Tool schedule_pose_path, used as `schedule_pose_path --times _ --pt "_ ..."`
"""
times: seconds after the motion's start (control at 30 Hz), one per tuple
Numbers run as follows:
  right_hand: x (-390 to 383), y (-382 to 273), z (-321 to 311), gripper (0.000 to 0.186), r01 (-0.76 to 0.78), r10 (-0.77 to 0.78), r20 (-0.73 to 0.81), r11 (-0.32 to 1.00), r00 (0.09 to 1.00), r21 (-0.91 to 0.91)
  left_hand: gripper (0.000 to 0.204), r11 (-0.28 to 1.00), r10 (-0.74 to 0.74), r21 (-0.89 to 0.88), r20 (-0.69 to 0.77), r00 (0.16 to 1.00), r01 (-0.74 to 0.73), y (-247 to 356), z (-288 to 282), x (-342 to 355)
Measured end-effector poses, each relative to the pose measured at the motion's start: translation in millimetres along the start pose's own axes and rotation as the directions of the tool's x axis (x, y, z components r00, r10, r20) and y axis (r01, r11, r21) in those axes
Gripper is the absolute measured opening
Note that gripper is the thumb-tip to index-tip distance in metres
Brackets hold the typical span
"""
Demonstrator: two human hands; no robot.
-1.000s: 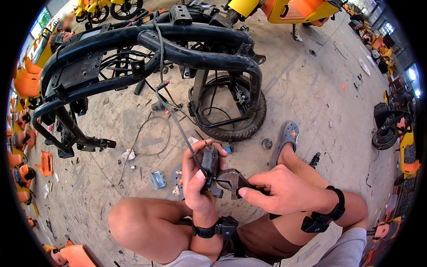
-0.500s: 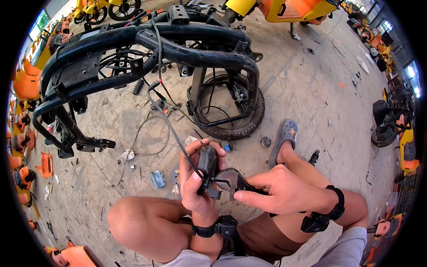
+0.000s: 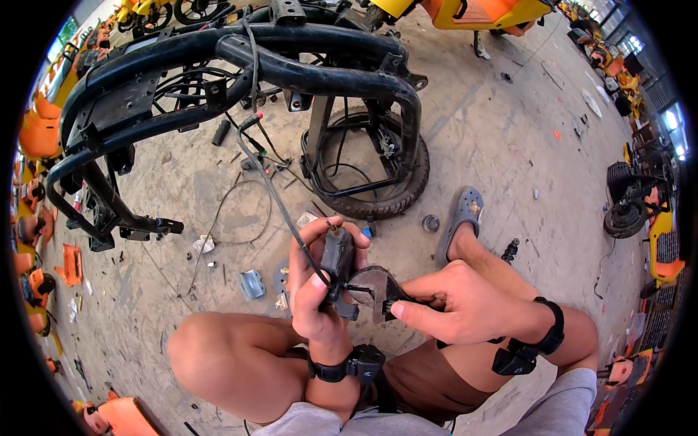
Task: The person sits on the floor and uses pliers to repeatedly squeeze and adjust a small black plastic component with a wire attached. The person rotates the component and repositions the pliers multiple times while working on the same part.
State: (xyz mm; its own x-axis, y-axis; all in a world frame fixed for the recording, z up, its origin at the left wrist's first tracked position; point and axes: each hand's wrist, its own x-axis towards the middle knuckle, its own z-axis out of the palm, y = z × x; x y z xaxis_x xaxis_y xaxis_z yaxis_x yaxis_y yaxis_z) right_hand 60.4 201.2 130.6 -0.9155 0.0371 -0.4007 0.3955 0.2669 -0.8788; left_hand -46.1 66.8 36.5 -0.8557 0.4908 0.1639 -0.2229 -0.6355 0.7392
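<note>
My left hand (image 3: 313, 301) is wrapped round a dark brake caliper (image 3: 337, 253), holding it upright in front of my knees. From the caliper's lower side a black hose (image 3: 275, 195) runs up toward the frame. My right hand (image 3: 469, 301) grips an adjustable wrench (image 3: 376, 282) by its handle, thumb against the head. The wrench's jaws point left at the lower side of the caliper, close by the hose end. Whether they clasp a fitting there, I cannot tell.
A black tubular vehicle frame (image 3: 313, 81) stands ahead, with a tyred wheel (image 3: 418, 182) below it. A blue-grey metal bracket (image 3: 252, 285), a black shock absorber (image 3: 511, 251) and a round cup-like part (image 3: 430, 223) lie on the floor. Yellow-orange vehicle bodies (image 3: 491, 16) stand around.
The wrench head has turned slightly, so its jaws show more plainly. My right thumb has moved a little up along it. My left hand keeps its hold on the caliper.
</note>
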Motion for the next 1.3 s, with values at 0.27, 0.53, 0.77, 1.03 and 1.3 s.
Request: schedule_pose_path --times 0.27,0.53,0.77,1.03,1.3 --pt "0.9 -1.9 -3.1 0.040 -0.006 0.007 0.024 0.999 1.000 -0.054 0.065 1.000 0.005 0.022 -0.014 1.000 -0.004 1.8 5.0 -1.1" --pt "1.3 -2.1 -2.3 0.041 0.002 -0.001 0.020 0.999 1.000 -0.040 0.065 1.000 0.001 0.006 -0.025 1.000 -0.001 2.4 5.0 -0.6" --pt "0.1 4.7 -1.7 0.040 -0.010 0.010 0.017 1.000 1.000 0.008 0.065 0.998 0.030 0.046 0.009 1.000 -0.030 1.4 5.1 -1.8" --pt "0.7 0.0 -1.8 0.038 0.063 -0.065 -0.018 0.995 0.998 -0.077 0.065 0.996 0.075 0.053 -0.021 0.997 -0.074 -1.4 6.4 -3.0" --pt "-1.6 -0.5 0.4 0.036 0.092 -0.100 -0.057 0.987 0.993 -0.129 0.065 0.995 0.086 0.044 -0.016 0.996 -0.085 -3.9 4.3 -3.2"
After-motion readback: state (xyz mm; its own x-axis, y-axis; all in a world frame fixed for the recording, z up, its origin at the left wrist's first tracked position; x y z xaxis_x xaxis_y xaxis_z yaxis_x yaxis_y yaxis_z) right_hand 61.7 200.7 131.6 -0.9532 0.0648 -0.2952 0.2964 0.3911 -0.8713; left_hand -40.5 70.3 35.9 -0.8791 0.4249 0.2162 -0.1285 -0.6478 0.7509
